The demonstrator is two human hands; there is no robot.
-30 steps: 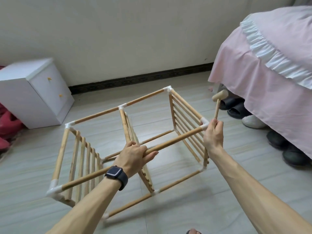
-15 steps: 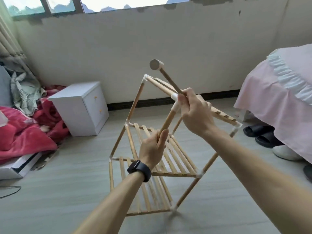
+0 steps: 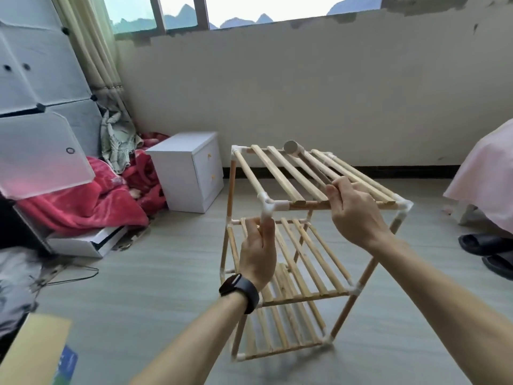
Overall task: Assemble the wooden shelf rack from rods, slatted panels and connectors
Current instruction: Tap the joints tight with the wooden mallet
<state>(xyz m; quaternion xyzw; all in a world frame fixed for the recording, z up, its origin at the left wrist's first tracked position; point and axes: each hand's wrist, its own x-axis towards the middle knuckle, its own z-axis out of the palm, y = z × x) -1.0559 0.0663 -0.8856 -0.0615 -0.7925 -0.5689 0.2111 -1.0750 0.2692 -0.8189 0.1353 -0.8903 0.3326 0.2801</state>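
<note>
Shelf rack (image 3: 311,205) upright on floor (image 3: 166,301), L hand (image 3: 258,254) grips front post (image 3: 240,334), R hand (image 3: 352,212) holds mallet (image 3: 293,148) over top panel (image 3: 277,173)

I am in a bedroom at home. A bed (image 3: 485,168) with a pink cover is on my right, with slippers (image 3: 484,244) on the floor by it. A small white cabinet (image 3: 188,170) stands by the wall. A red blanket (image 3: 83,207) lies in a heap near the curtain (image 3: 88,51) and window (image 3: 244,8).
</note>
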